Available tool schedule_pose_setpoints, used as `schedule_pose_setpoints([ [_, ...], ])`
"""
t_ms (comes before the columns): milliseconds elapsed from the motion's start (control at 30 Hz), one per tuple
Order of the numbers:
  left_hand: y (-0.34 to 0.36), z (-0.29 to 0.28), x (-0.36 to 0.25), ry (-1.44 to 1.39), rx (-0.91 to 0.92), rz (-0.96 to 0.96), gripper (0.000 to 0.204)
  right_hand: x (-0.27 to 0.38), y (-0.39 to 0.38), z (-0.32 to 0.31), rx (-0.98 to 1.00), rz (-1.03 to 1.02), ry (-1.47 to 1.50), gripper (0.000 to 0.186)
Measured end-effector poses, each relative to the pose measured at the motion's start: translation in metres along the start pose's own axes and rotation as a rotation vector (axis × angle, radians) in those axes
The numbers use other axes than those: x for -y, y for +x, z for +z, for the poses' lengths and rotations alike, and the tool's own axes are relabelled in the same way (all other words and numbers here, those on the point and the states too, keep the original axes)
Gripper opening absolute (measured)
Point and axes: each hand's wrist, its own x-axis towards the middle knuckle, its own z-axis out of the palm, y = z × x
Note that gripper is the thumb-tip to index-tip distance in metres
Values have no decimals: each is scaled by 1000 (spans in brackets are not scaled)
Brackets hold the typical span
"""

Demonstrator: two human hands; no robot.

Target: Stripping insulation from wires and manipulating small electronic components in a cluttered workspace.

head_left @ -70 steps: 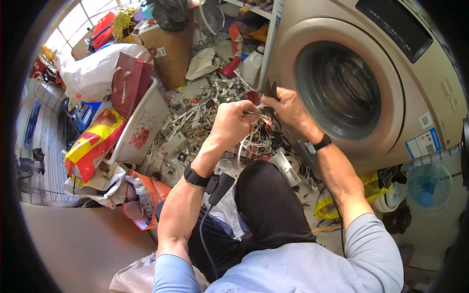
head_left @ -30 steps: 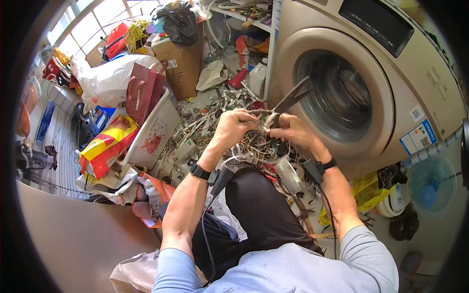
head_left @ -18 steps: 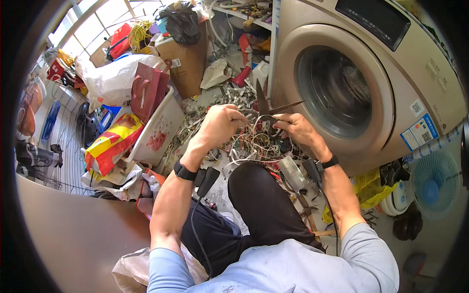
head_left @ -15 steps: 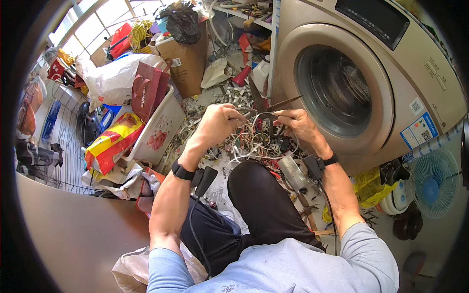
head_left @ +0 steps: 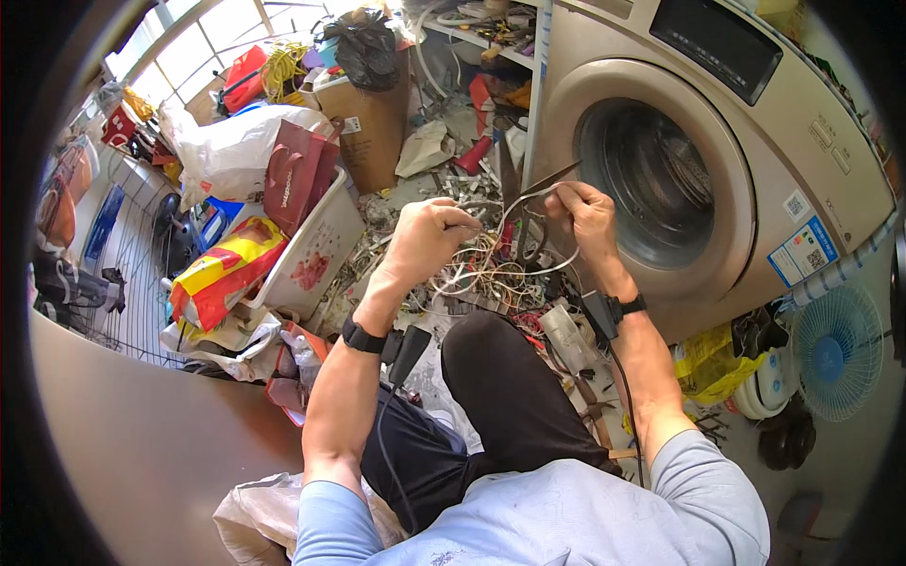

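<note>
My left hand [head_left: 427, 241] is pinched at the end of a tangle of thin wires [head_left: 486, 264], with the exact piece between its fingertips hard to make out. My right hand [head_left: 587, 217] has thumb and fingers closed on a white wire [head_left: 512, 206] that arcs toward the middle. Large dark scissors [head_left: 550, 176], blades spread, are just left of my right hand; whether its lower fingers also hold them I cannot tell. Below and around both hands, the floor is strewn with cut metal bits, cables and scraps [head_left: 382, 212].
A washing machine [head_left: 703, 292] stands right, a white tub [head_left: 316, 259] with bags left. Behind are a cardboard box [head_left: 368, 146] and shelf [head_left: 491, 42]. My bent knee [head_left: 486, 363] is below my hands; a clear plastic piece [head_left: 564, 335], a fan [head_left: 830, 349] and wire rack [head_left: 132, 283] lie around.
My right hand has risen and moved right, drawing the white wire up into a wider arc. The scissors' blades have swung from pointing upper right to spreading up and right. My left hand stays near the tangle.
</note>
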Motion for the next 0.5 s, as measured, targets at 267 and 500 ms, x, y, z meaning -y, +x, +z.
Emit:
schedule_pose_setpoints([
  [267, -8, 10, 7, 71, -261, -88, 13, 14, -42, 44, 54, -474, -518, 19],
  [500, -30, -11, 25, -87, -185, -215, 14, 14, 18, -56, -370, -73, 46, 14],
])
